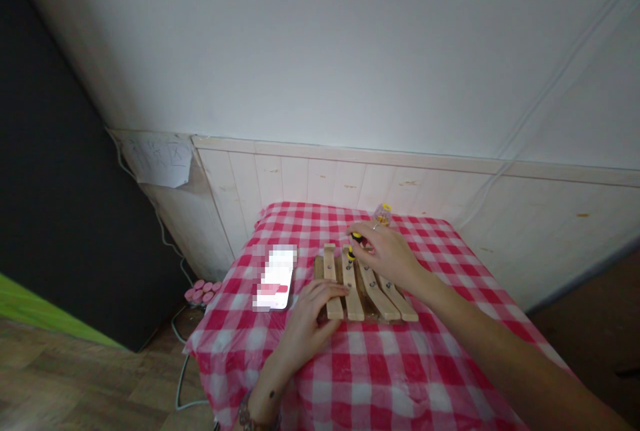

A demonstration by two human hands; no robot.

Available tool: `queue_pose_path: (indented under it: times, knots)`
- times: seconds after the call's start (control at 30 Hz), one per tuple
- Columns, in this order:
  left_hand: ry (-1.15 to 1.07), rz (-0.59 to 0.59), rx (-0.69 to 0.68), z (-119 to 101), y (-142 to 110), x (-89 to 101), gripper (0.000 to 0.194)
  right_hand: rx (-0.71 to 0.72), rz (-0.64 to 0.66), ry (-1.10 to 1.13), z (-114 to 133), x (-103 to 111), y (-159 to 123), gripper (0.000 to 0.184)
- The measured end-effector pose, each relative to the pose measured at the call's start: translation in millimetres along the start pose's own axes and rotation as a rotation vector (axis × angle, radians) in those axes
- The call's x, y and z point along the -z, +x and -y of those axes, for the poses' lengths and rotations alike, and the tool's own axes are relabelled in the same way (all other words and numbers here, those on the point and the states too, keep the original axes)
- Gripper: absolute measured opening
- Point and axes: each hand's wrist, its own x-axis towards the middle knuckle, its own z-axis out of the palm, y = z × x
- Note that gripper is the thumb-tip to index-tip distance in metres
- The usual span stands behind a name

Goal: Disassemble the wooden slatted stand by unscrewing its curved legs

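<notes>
My right hand (384, 249) is closed on a yellow-and-black screwdriver (351, 254), which points down at a screw in a pale wooden slat (356, 301). Several such slats lie side by side on a brown base (319, 266), each with dark screws in it and some with a raised block at the far end. Across the leftmost slat (334, 310) rests my left hand (311, 308), its fingers stretched out flat and the fingertips reaching the slat under the screwdriver. The screwdriver's tip is too small to make out exactly.
A lit phone (277, 279) lies left of the slats on the red-and-white checked tablecloth (375, 378). Behind my right hand stands a small clear container with yellow parts (383, 213). The table's far edge meets a panelled wall (300, 181). Pink round objects (201, 291) and a cable are at the left.
</notes>
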Motion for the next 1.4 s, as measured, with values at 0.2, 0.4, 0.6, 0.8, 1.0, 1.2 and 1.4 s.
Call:
queue_pose_path:
  times: [0.2, 0.4, 0.6, 0.8, 1.0, 1.2, 1.4]
  knots:
    - [0.008, 0.002, -0.003, 2, -1, -0.5, 0.038, -0.046, -0.002, 0.033, -2, -6, -1, 0.021]
    - [0.012, 0.011, 0.007, 1, 0, 0.2, 0.039, 0.003, -0.053, 0.031, -6, -6, -2, 0.032]
    - [0.012, -0.001, 0.003, -1, 1, 0.3, 0.037, -0.004, -0.076, 0.049, -3, -5, -2, 0.032]
    - [0.004, -0.002, 0.005, 0, 0, 0.0, 0.037, -0.035, -0.070, 0.066, -2, -7, -2, 0.029]
    - [0.005, 0.014, 0.009, -2, 1, 1.3, 0.038, -0.087, -0.068, 0.204, -3, -8, -1, 0.029]
    - [0.006, 0.012, 0.020, -3, 1, 1.5, 0.039, -0.093, -0.099, 0.161, -8, -7, 0, 0.023]
    - [-0.001, 0.009, 0.022, -3, 1, 1.5, 0.038, -0.096, -0.061, 0.207, -10, -3, 3, 0.030]
